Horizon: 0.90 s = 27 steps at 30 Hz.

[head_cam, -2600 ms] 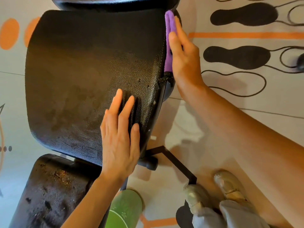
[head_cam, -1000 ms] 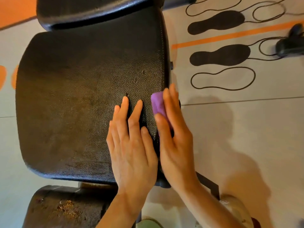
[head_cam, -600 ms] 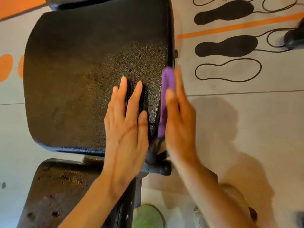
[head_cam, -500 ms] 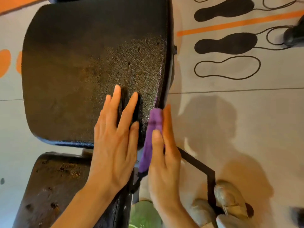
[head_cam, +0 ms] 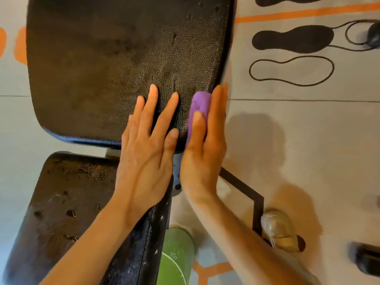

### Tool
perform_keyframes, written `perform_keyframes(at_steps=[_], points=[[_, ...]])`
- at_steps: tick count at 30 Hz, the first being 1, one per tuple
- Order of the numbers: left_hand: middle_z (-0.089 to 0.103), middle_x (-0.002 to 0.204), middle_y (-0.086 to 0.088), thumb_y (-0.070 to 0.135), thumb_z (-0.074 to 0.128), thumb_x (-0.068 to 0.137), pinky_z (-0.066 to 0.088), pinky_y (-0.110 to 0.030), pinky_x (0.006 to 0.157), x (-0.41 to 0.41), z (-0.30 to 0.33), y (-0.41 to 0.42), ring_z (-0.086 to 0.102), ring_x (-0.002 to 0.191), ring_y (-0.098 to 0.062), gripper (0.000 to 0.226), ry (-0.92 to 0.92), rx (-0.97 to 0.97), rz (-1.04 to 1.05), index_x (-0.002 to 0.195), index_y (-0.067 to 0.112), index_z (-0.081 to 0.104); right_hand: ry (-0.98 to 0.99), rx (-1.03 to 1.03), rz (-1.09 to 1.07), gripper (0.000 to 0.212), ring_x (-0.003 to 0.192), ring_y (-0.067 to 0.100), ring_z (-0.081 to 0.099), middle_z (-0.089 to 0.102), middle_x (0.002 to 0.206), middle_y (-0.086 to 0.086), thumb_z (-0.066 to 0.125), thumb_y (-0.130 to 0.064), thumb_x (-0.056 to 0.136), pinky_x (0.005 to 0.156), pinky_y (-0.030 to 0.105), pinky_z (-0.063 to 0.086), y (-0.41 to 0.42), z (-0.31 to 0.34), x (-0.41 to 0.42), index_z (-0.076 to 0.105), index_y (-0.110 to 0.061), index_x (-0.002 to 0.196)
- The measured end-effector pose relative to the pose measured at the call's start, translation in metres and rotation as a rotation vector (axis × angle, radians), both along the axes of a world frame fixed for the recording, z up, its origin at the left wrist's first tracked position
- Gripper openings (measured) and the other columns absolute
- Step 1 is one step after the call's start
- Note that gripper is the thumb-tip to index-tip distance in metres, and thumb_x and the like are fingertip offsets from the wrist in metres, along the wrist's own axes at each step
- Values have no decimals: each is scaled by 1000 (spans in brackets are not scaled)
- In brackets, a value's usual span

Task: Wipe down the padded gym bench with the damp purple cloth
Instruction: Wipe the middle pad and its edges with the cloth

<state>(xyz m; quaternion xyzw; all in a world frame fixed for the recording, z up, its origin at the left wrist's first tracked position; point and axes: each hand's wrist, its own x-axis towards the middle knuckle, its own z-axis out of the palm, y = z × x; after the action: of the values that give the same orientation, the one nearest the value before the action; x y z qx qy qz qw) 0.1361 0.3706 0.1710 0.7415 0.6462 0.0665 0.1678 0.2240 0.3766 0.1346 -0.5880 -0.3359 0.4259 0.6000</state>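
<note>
a: we're right over the padded bench, its big black back pad filling the top of the view, and the left hand lies flat on it near the pad's lower right corner, fingers straight and a little spread, holding nothing.

b: and the purple cloth is where we want it, on the pad's right edge close to that corner. the right hand stands on its side against it, fingers straight and together, pressing the cloth to the side of the pad, thumb lying on the fabric.

a: so no real grasp there, we'd call it a flat press. the two hands sit just beside each other, barely apart.

b: below them we see the worn seat pad, its surface scuffed and pitted. a green bottle stands on the floor beside it, and a shoe shows at the lower right.

a: black footprint markings and an orange line on the floor, top right.
</note>
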Motion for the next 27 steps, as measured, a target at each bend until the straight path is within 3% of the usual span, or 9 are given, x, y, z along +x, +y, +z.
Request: perform_keyframes(at_steps=[2,4,7,9,15,20,24,27], points=[[0,166,10,40,22,105,4,-32,122,0,1,-1,-5,154,-12,51,-3,2,10,155,39,14,47,-29,-55,49,141,3,28,30,156,6,36,-17,103,109,5,26,45,-1,21,25,-7,150],[0,166,10,39,23,105,3,-33,122,1,0,-1,-6,154,-12,51,-7,1,16,156,38,15,38,-10,-115,48,142,10,32,34,155,7,37,-16,104,109,8,29,64,-2,25,26,-5,149],[0,167,8,41,22,104,6,-39,125,1,0,-1,-5,154,-13,52,-15,-1,22,156,38,15,-128,13,-100,51,146,18,27,26,157,5,46,-8,101,117,32,32,20,-19,-5,27,-1,148],[0,167,8,42,21,104,5,-40,125,1,1,0,-6,154,-12,53,-23,-13,22,156,37,15,-153,-15,-18,52,147,18,25,23,158,4,46,-12,102,116,40,33,-9,-26,-16,26,-4,149],[0,167,7,37,23,105,6,-38,125,1,-1,-1,-5,154,-14,51,11,11,11,156,37,15,-13,-34,-101,52,145,19,28,29,157,11,34,-18,103,117,29,27,54,0,23,18,-4,151],[0,167,7,38,22,105,4,-39,125,2,-1,-1,-6,154,-13,51,-10,6,20,156,37,16,-51,-49,43,57,144,17,31,29,157,10,38,-21,101,115,37,34,-27,6,-10,13,-12,151],[3,167,8,37,26,104,8,-40,125,2,-2,0,-2,154,-14,51,0,25,38,155,38,18,-97,-81,-24,56,142,17,35,35,154,11,37,-24,100,114,19,30,39,4,21,22,-4,150],[9,166,7,33,32,103,11,-43,125,1,0,1,3,154,-15,52,-62,25,69,154,34,23,-217,-49,-5,55,137,23,43,43,149,14,36,-25,100,113,33,37,72,7,42,24,-3,149]])
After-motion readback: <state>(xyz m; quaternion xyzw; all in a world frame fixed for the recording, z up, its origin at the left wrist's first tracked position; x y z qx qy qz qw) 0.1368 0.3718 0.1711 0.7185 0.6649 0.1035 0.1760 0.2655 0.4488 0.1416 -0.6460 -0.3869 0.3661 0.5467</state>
